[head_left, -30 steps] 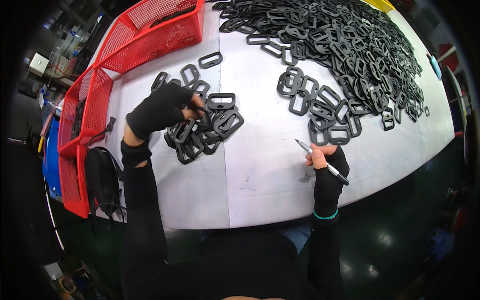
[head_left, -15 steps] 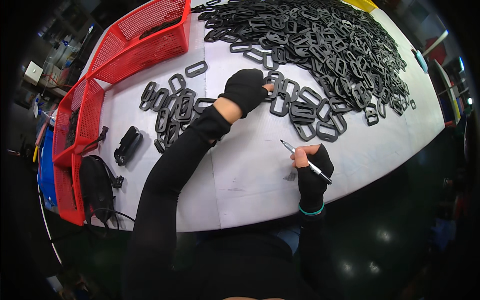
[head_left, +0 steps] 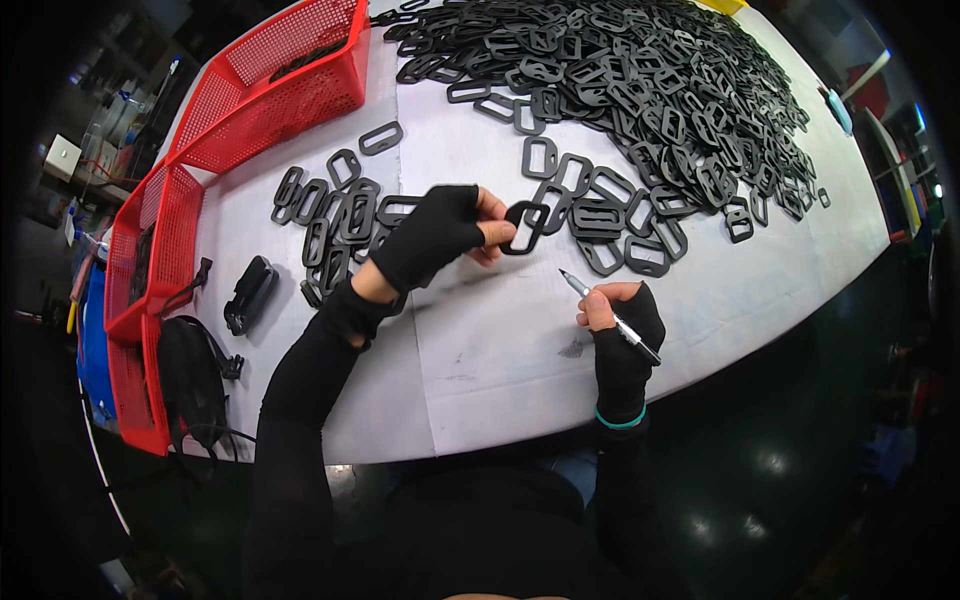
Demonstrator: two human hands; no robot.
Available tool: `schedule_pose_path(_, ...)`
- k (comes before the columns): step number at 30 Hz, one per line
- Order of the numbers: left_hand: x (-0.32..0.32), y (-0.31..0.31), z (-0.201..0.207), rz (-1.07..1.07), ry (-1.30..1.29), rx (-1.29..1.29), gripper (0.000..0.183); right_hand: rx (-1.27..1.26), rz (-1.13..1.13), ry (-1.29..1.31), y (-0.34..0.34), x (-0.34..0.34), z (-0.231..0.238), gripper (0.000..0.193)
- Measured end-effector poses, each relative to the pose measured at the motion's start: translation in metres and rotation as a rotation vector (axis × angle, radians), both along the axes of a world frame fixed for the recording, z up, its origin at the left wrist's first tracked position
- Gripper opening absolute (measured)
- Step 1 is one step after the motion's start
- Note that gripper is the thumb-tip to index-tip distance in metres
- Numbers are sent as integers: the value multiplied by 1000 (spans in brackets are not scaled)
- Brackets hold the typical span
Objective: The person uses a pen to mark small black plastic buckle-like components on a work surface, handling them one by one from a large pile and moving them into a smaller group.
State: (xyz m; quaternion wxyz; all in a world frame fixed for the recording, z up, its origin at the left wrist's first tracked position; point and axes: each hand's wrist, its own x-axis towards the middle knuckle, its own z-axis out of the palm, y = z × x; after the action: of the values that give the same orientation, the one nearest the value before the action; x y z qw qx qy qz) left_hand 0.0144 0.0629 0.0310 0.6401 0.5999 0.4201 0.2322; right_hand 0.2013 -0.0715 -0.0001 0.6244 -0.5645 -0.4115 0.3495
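Note:
My left hand (head_left: 447,233), in a black fingerless glove, pinches one black rectangular plastic ring (head_left: 524,227) and holds it just above the white table (head_left: 500,350). My right hand (head_left: 618,316), also gloved, grips a silver marker pen (head_left: 610,315) with its tip pointing up-left toward the ring, a short gap away. A big heap of the same black rings (head_left: 620,90) covers the far half of the table. A smaller group of rings (head_left: 335,215) lies to the left of my left hand.
Two red mesh baskets stand along the left side, one at the back (head_left: 275,90) and one lower at the edge (head_left: 150,240). A small black device (head_left: 250,293) lies on the table's left part. A black bag (head_left: 190,375) hangs beside the table edge.
My left hand reached from the left group to the big heap, then drew back toward me holding one ring. My right hand with the pen stayed roughly in place.

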Motion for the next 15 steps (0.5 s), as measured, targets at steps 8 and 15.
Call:
schedule_pose_path(8, 2, -52, -21, 113, -28, -32, 17, -86, 82, -75, -2, -6, -2, 15)
schedule_pose_path(15, 2, -60, -32, 102, -27, 147, 15, -90, 99, -133, -3, -7, -6, 14)
